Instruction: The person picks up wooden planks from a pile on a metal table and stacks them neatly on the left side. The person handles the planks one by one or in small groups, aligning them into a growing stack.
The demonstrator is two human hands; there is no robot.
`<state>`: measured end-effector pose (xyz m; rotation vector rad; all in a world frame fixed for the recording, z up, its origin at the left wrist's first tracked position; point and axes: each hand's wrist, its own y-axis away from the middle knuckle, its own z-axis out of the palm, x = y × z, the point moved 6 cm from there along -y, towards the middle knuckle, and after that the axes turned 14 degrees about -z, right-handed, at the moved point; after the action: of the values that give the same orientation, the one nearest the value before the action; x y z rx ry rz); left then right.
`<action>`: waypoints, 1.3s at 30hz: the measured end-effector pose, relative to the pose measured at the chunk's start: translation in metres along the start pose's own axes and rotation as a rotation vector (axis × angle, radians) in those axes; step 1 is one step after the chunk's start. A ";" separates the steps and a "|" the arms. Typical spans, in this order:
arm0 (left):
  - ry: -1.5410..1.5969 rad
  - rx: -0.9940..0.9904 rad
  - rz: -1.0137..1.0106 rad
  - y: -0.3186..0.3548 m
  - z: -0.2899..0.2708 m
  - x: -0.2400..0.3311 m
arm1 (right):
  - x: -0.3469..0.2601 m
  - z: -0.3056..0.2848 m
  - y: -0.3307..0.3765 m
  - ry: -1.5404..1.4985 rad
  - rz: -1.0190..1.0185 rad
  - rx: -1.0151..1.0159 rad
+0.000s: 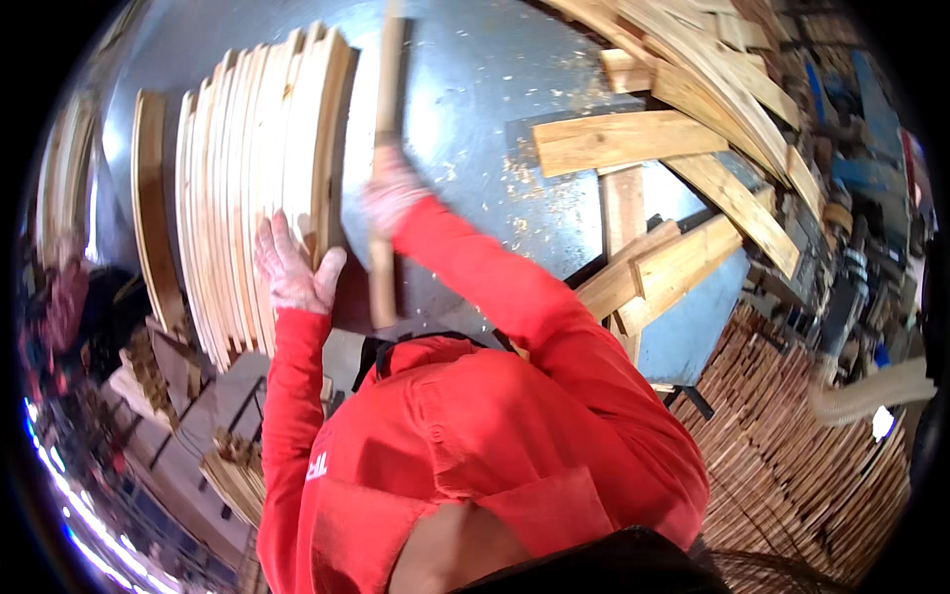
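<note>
A row of pale wooden boards [247, 148], standing on edge side by side, fills the left part of the metal table. My left hand [297, 269] lies on the near part of this row, fingers stretched out and thumb spread to the right. Just right of the row, my right hand [392, 194] grips a single wooden board [387, 84] around its middle. Motion blurs this board and the hand, and a gap separates it from the row. To the left of the row, one more board [150, 178] stands on edge, apart from the others.
Sawdust and chips dot the grey metal table [465, 89]. Loose planks [623, 139] lie crossed in a heap on its right side. A large stack of boards [792, 445] is at the lower right, near a ribbed hose [871, 396]. More wood pieces [233, 475] sit at the lower left.
</note>
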<state>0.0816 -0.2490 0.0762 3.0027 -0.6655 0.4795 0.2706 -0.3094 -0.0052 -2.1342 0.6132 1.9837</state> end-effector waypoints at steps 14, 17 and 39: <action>-0.462 -0.130 -0.107 -0.011 0.026 0.000 | -0.043 -0.530 -0.108 1.619 0.271 0.421; -0.511 -0.161 -0.137 -0.013 0.031 -0.009 | -0.013 -0.556 -0.103 1.401 0.402 0.392; 0.944 -1.057 -0.516 0.017 0.120 0.180 | -0.059 -0.389 -0.075 1.705 -0.370 0.306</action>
<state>0.2642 -0.3491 0.0159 1.5759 0.0055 0.9727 0.6545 -0.3825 0.0814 -2.8619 0.4843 -0.4512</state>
